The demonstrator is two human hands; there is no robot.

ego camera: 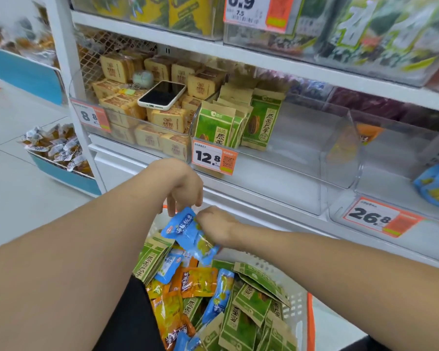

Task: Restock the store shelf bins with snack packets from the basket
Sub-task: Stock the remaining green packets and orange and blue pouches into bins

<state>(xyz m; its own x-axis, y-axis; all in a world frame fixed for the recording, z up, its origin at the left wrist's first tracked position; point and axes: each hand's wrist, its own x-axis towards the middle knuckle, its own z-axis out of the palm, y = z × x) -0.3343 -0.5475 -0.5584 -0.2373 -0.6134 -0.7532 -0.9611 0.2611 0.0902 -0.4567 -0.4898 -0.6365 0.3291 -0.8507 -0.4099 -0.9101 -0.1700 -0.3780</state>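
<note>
A white basket [293, 304] with orange trim sits low in front of me, full of green, orange and blue snack packets. My right hand [217, 225] grips a blue packet [192, 235] just above the basket's far side. My left hand [181, 184] hovers over the packet's top corner, fingers pointing down and apart, its fingertips at or just above that corner. On the shelf above, a clear bin [302, 173] holds a few upright green packets [235, 121] at its left end. Another clear bin [380, 171] at the right holds blue packets [437, 183].
A phone [162, 95] lies on tan packets in the left bin. Orange price tags reading 8.8, 12.8 [214, 158] and 26.8 hang on the bin fronts. A blue floor bin [61, 158] of wrapped snacks stands at the left. Another shelf sits above.
</note>
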